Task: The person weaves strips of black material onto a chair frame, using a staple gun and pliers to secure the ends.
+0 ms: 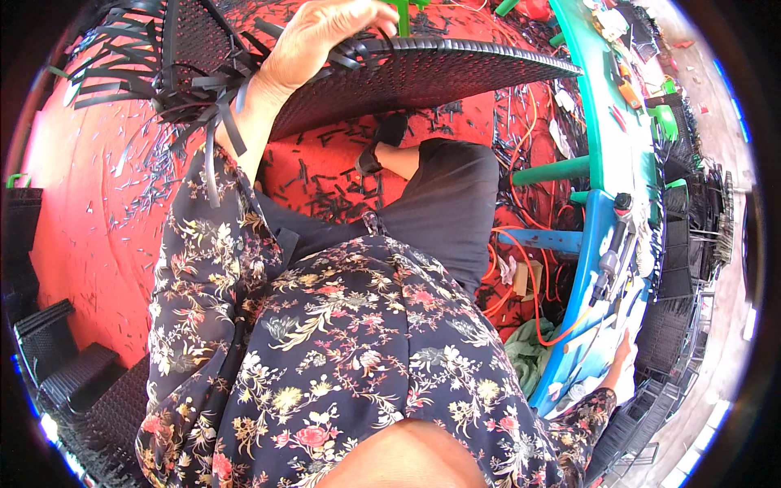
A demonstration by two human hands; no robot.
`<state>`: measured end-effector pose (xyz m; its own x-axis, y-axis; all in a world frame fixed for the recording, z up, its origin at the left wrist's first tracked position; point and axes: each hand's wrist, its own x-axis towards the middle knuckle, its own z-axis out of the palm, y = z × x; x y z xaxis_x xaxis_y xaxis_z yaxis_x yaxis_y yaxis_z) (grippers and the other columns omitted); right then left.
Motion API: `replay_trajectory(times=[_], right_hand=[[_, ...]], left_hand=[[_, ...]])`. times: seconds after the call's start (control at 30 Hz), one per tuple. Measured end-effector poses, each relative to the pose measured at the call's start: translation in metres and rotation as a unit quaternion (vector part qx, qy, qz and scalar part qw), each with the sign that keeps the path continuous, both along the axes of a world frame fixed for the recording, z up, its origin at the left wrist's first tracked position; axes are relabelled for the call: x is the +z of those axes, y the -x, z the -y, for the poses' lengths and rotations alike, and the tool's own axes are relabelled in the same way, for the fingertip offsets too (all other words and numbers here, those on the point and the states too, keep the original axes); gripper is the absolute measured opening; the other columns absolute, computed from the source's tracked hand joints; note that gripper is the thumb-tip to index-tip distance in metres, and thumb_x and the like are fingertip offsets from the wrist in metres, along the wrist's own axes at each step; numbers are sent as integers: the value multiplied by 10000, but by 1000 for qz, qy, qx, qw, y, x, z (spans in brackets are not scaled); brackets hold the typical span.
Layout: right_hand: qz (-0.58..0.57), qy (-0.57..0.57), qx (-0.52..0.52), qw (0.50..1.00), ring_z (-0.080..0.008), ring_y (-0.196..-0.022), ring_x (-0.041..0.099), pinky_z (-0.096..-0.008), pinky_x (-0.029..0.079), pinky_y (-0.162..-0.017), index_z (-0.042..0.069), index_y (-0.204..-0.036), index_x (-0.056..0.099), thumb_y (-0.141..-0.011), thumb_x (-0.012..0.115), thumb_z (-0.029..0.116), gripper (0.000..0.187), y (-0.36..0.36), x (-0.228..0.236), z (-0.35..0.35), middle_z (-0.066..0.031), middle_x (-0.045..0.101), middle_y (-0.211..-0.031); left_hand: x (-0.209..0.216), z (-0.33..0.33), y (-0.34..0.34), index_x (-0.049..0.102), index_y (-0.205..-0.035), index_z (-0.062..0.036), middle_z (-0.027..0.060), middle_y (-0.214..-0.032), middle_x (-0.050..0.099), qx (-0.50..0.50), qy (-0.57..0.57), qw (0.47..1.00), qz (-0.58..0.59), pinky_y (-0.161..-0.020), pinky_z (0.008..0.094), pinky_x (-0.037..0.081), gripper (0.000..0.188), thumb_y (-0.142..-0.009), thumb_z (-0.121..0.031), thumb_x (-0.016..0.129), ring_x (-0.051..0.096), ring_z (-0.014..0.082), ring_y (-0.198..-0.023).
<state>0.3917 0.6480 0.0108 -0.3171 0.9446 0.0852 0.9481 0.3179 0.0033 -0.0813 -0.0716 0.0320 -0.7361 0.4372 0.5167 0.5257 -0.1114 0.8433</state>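
Observation:
A black woven panel (407,81), probably part of a woven chair, stands in front of me with a bundle of loose flat black strips (122,73) sticking out at its left. My left hand (321,37) reaches over the panel's upper edge, fingers extended and slightly bent, apparently resting there rather than gripping. Strips curl under and beside its wrist. Far to the lower right, my right hand (624,363) is at the outer side of a blue table (573,325), close to tools lying on it. Its fingers are mostly hidden, so any grip is unclear.
Cut black strips litter the red floor covering (98,268). A green table (598,106) adjoins the blue one, with tools on top. An orange hose (533,268) loops beneath them. Dark woven pieces (73,358) stand at the left, and more woven furniture (671,325) lies beyond the tables.

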Motion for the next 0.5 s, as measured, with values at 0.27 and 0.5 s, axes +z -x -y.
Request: replay_trajectory(times=[0.27, 0.5], right_hand=[[61, -122, 158, 978, -381, -1041, 557, -444, 427, -906, 21, -1200, 563, -845, 614, 358, 492, 58, 7, 13, -212, 572, -1166], [-307, 282, 634, 651, -136, -891, 609, -266, 496, -796, 8, -1151, 608, -852, 656, 104, 318, 347, 26, 324, -74, 646, -999]], left_hand=[[-11, -3, 7, 676, -846, -2, 70, -828, 670, -91, 13, 989, -115, -916, 358, 443, 146, -832, -145, 650, 606, 158, -773], [-12, -4, -2, 506, -1282, 23, 111, -1116, 627, -56, -123, 991, -13, -935, 303, 360, 524, -925, -356, 558, 535, 153, -1056]])
